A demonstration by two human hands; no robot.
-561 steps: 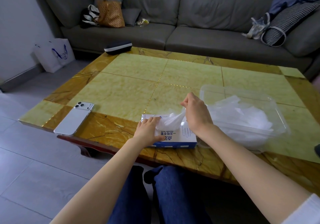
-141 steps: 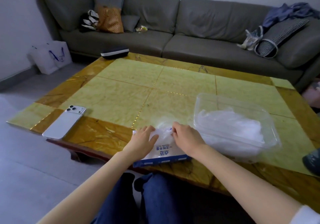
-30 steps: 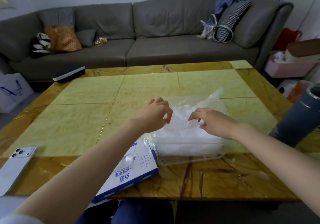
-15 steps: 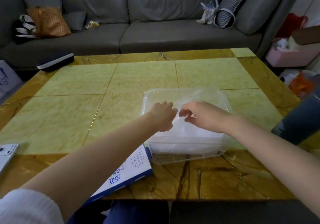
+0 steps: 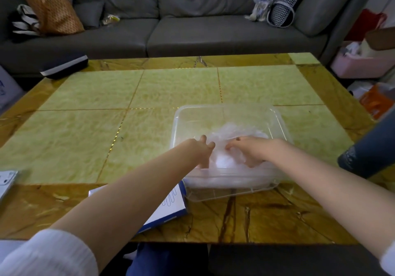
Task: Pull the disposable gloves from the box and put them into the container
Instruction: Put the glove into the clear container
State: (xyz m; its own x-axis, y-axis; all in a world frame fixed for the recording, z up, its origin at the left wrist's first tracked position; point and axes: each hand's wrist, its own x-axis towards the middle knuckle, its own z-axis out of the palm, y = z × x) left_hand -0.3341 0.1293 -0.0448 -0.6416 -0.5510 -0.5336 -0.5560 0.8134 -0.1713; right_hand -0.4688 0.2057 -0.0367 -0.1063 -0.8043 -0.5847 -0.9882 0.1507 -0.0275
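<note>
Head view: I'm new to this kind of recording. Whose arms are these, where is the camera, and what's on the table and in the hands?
There is no machine here. A person wears one wide-angle camera on the head, looking forward and down, so the two bare arms are that person's own. The left hand and right hand are both down inside a clear container, in a pile of thin gloves. Whether they grip the gloves or only press them is too blurred to tell. On the table, the box lies beside the container, partly under the left arm; a phone lies at the left edge. A sofa stands behind.
</note>
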